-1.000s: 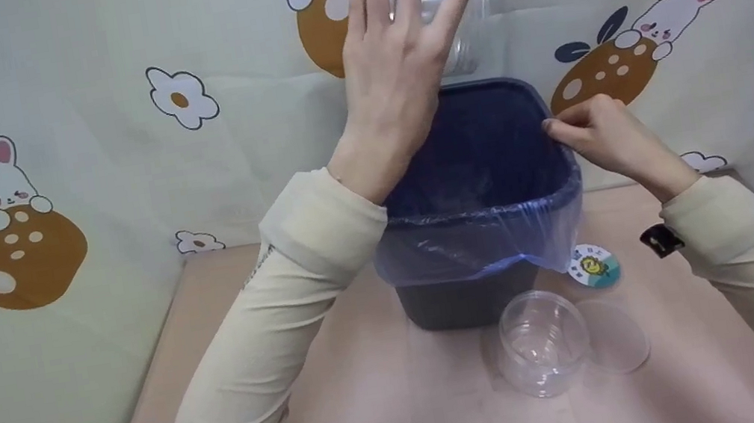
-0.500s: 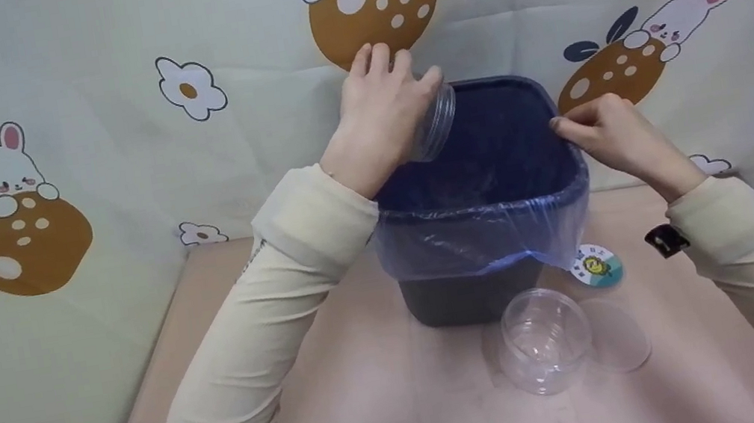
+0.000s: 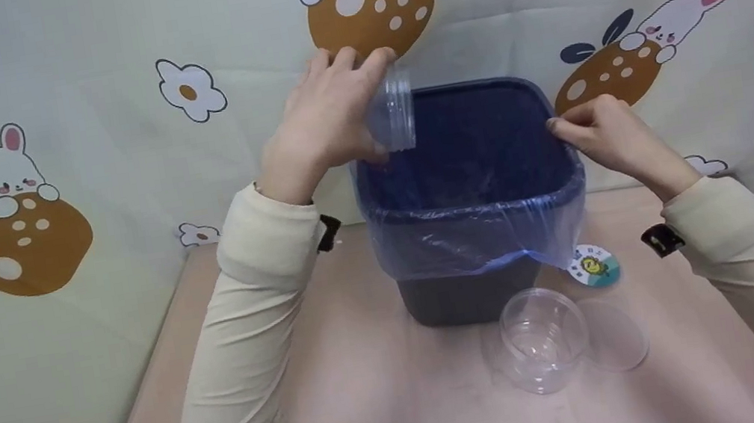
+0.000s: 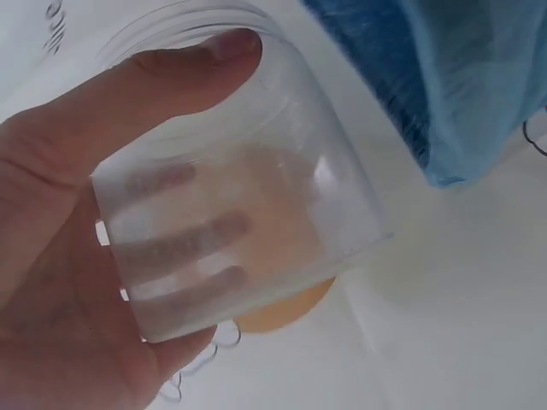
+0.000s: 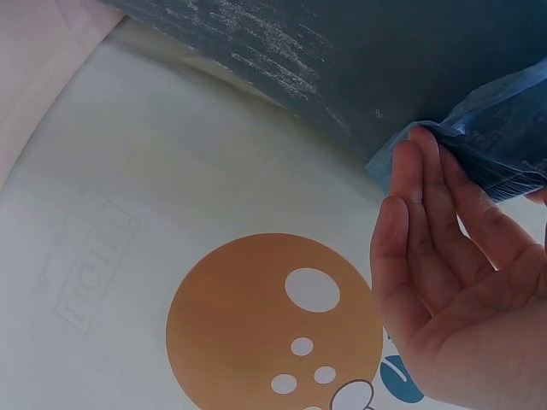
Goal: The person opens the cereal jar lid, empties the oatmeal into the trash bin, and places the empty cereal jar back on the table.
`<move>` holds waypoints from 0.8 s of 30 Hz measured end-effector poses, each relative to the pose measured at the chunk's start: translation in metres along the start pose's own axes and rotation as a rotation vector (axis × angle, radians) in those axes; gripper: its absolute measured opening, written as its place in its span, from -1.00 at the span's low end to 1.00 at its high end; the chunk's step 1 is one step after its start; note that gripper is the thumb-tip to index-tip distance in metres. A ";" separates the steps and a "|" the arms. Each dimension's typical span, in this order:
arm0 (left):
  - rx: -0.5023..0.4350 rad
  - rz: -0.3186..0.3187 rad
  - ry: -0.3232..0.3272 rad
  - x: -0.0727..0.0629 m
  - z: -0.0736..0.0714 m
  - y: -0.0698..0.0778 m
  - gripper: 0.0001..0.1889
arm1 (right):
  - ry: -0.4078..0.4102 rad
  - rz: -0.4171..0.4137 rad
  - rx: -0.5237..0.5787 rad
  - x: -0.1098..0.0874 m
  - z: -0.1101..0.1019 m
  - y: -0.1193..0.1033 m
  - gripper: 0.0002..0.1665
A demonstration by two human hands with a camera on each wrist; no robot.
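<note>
My left hand [image 3: 324,118] grips a clear plastic jar [image 3: 393,112] on its side above the left rim of a dark trash can [image 3: 474,298]. In the left wrist view the thumb lies along the jar [image 4: 342,205], and the fingers show through its far side; I see nothing inside. A thin blue trash bag [image 3: 450,245] lines the can and folds down over its rim. At the right rim my right hand [image 3: 610,133] pinches the bag's edge. The right wrist view has its fingers [image 5: 423,222] against the bag [image 5: 504,128] from outside.
A second clear jar [image 3: 545,340] stands on the pink tabletop [image 3: 378,408] in front of the can, with a clear round disc [image 3: 616,336] beside it. A round sticker [image 3: 594,266] lies right of the can. A printed cloth [image 3: 260,139] hangs close behind.
My left hand has come down from high above the can and then shifted left with the jar, which is now nearly level. The right hand stays at the rim.
</note>
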State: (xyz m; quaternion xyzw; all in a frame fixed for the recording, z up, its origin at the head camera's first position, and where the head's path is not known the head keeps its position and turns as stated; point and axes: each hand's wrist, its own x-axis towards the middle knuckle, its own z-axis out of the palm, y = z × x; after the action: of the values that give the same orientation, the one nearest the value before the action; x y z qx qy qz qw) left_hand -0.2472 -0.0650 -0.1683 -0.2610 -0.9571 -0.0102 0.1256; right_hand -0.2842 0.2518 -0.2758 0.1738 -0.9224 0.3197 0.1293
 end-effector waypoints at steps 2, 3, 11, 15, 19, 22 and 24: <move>-0.051 0.001 0.018 -0.004 -0.002 -0.007 -0.01 | -0.002 -0.001 0.001 0.000 0.000 0.000 -0.50; -0.073 0.000 0.027 -0.007 -0.003 -0.010 -0.01 | -0.004 -0.001 0.005 0.000 0.000 0.000 -0.51; -0.158 -0.062 0.045 -0.020 0.006 -0.037 0.00 | -0.004 -0.003 0.019 0.000 0.000 0.001 -0.51; -0.189 -0.090 0.032 -0.024 0.020 -0.050 -0.03 | 0.002 -0.009 0.023 -0.001 -0.001 0.001 -0.51; -0.261 -0.136 0.026 -0.029 0.036 -0.063 -0.02 | 0.004 -0.014 0.030 -0.001 0.000 0.000 -0.51; -0.320 -0.181 0.037 -0.035 0.049 -0.075 -0.02 | 0.001 -0.009 0.033 -0.001 0.000 -0.001 -0.49; -0.362 -0.209 0.044 -0.040 0.058 -0.082 -0.01 | -0.001 -0.004 0.032 -0.001 0.000 -0.001 -0.48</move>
State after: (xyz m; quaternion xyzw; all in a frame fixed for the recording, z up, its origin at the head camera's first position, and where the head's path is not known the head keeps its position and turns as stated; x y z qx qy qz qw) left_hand -0.2691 -0.1503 -0.2308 -0.1783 -0.9585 -0.2006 0.0960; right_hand -0.2827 0.2513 -0.2756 0.1779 -0.9169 0.3342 0.1267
